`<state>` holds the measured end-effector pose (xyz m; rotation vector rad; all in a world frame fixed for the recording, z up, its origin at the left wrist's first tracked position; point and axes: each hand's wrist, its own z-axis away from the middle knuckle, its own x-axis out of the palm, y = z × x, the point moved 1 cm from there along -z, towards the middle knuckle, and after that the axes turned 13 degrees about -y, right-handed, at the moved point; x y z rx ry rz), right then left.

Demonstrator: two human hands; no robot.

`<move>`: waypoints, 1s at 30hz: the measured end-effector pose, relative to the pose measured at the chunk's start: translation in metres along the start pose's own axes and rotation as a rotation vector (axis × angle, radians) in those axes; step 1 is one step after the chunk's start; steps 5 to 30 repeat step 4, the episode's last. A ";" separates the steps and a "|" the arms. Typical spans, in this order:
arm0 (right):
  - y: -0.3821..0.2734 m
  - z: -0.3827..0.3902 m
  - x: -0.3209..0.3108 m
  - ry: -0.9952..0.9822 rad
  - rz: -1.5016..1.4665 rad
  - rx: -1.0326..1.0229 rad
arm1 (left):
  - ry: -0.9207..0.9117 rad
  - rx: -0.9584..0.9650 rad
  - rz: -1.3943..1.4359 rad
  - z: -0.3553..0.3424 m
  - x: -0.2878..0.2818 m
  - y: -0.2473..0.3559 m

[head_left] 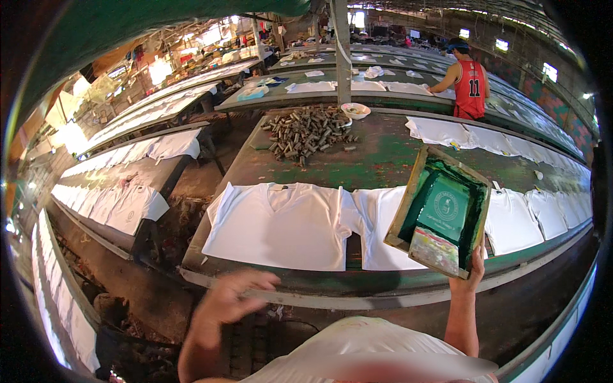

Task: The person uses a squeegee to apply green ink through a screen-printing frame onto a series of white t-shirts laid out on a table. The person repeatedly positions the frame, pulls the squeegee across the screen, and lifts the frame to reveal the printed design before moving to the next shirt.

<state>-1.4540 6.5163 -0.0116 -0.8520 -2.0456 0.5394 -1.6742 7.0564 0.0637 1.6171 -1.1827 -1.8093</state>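
Observation:
My right hand (471, 273) grips the lower right corner of a wooden-framed printing screen (401, 203), holding it tilted above the table. Green ink coats the screen's mesh around a pale round emblem, and a flat paint-smeared piece (435, 247), perhaps a squeegee, lies in its lower end. Slightly blurred, my left hand (241, 295) hovers at the table's near edge with fingers stretched out and nothing in them. Beyond it a white V-neck T-shirt (281, 223) lies flat. A second white T-shirt (378, 220) is partly hidden by the screen.
On the long green-stained table (377, 150) sit a heap of small dark cylinders (306, 133) and a bowl (355, 111), beside a post (343, 64). More white shirts (514, 217) line the right. A person in a red jersey (470, 86) leans over a farther table.

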 end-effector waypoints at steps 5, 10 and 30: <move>0.000 0.006 0.005 -0.042 0.058 0.057 | -0.241 -0.194 0.318 0.008 0.084 -0.034; 0.000 0.006 0.005 -0.042 0.058 0.057 | -0.241 -0.194 0.318 0.008 0.084 -0.034; 0.000 0.006 0.005 -0.042 0.058 0.057 | -0.241 -0.194 0.318 0.008 0.084 -0.034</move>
